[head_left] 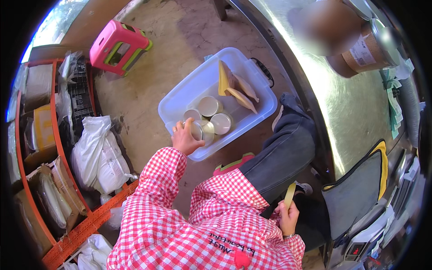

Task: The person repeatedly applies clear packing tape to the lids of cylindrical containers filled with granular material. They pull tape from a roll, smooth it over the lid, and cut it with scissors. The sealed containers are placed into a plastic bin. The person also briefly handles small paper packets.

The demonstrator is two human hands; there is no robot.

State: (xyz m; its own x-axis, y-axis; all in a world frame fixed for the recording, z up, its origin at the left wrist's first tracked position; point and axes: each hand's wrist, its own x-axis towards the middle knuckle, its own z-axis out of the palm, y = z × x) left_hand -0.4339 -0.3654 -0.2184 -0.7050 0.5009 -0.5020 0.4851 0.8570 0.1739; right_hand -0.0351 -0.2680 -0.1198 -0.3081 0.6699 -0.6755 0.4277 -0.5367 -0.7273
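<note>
My left hand (pixel 186 138) reaches down into a translucent bluish plastic tub (pixel 177 95) on the floor. Its fingers curl round a clear jar (pixel 204 132) with a pale lid, inside the tub's near end. Close by stand several similar lidded jars (pixel 209 105), partly touching one another. At the tub's far right side lean tan and yellow paper pouches (pixel 236 87). Low on the right, beside my lap, my right hand (pixel 288 218) is closed round a roll of yellowish tape (pixel 290 194), seen nearly edge-on.
An orange metal rack (pixel 92 220) with wrapped packages lines the left, with white plastic bags (pixel 101 153) beside it. A pink and green stool (pixel 119 47) stands beyond. On the right runs a metal table (pixel 310 85) bearing a large brown jar (pixel 366 51); a grey cloth (pixel 353 191) hangs nearby.
</note>
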